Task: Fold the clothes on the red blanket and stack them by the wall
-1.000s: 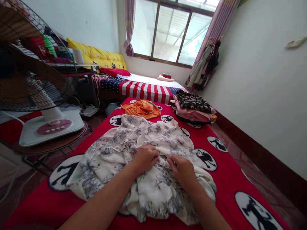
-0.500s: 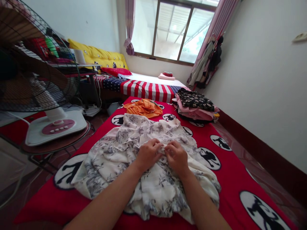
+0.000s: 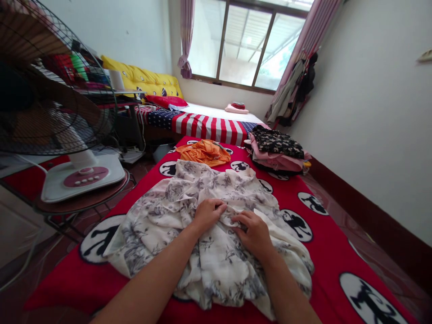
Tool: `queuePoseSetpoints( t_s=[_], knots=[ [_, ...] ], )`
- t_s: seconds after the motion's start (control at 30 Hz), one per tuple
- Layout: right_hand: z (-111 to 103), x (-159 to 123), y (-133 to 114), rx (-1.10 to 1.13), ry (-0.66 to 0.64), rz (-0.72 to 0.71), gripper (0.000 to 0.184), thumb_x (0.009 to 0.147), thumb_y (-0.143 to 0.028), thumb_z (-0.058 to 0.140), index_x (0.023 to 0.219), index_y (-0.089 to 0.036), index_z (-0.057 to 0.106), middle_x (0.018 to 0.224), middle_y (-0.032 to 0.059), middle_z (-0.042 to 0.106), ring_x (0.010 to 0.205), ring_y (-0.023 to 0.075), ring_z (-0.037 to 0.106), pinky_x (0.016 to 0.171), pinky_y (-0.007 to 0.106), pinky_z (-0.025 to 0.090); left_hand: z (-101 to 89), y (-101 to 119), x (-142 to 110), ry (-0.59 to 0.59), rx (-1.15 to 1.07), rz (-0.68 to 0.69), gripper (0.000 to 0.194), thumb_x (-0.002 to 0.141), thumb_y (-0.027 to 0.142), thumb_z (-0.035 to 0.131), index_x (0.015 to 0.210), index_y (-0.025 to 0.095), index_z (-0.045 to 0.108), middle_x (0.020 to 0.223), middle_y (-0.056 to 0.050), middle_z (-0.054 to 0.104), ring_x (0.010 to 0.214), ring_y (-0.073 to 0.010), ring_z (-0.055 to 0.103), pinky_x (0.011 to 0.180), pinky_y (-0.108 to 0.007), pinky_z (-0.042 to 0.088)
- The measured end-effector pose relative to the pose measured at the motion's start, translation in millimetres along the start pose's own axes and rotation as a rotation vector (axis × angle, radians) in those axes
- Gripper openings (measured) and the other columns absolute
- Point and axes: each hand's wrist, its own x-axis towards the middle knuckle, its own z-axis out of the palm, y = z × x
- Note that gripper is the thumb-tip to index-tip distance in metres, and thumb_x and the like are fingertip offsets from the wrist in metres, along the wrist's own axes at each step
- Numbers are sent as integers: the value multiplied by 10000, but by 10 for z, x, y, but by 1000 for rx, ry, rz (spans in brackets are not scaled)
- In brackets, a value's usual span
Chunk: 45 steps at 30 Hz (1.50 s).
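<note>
Both hands on floral garment — rumpled, red cloth beneath

Below the window lies a stars-and-stripes bedsheet, with hanging clothes to the window's right and an electric fan well to its left.

White floral garment showing grey flowers and leaves, looking thin and soft; lying spread out but rumpled on red cloth; creases bunching across middle, near edge rippling unevenly, sides fanning outward, far end narrowing, plainer cream fabric showing along right side
</note>
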Motion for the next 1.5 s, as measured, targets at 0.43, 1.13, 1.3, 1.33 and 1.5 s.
queuePoseSetpoints(
  t_s=[0.43, 1.13, 1.3, 1.33, 1.5],
  knots=[
    [128, 12, -7, 122, 66, -7, 130, 860, -248, 618, 913, -261, 736, 801, 11, 653, 707, 133, 621, 658, 223, 461, 6, -36, 4, -63, -31, 7, 236, 758, 360, 625, 883, 225, 773, 864, -20, 749, 823, -201, 658, 716, -260, 449],
    [172, 17, -83, 276, 48, -182, 181, 869, -151, 561, 916, -241, 711, 837, 33, 707, 790, 155, 662, 742, 256, 512, 2, -10, -16, -53, -147, 15, 198, 735, 320, 629, 820, 171, 729, 806, -18, 724, 768, -174, 635, 692, -239, 455],
    [211, 28, -4, 215, 205, -74, 219, 858, -129, 534, 920, -228, 719, 867, 42, 717, 790, 164, 671, 727, 263, 520, -23, -34, -12, -120, -171, 20, 235, 770, 356, 595, 811, 158, 715, 783, -18, 705, 762, -175, 616, 682, -241, 443],
    [206, 29, -3, 210, 223, -77, 225, 856, -125, 530, 920, -229, 719, 865, 40, 718, 789, 163, 671, 722, 262, 520, -25, -39, -12, -130, -174, 18, 240, 775, 358, 587, 810, 155, 712, 774, -17, 699, 750, -171, 609, 673, -240, 438],
    [154, 28, -68, 189, 286, -80, 180, 839, -130, 544, 876, -230, 690, 815, 20, 718, 764, 165, 673, 714, 268, 514, -18, -57, -7, -159, -224, 20, 269, 802, 368, 543, 778, 143, 689, 703, -4, 654, 670, -142, 559, 606, -223, 403]
  ],
)
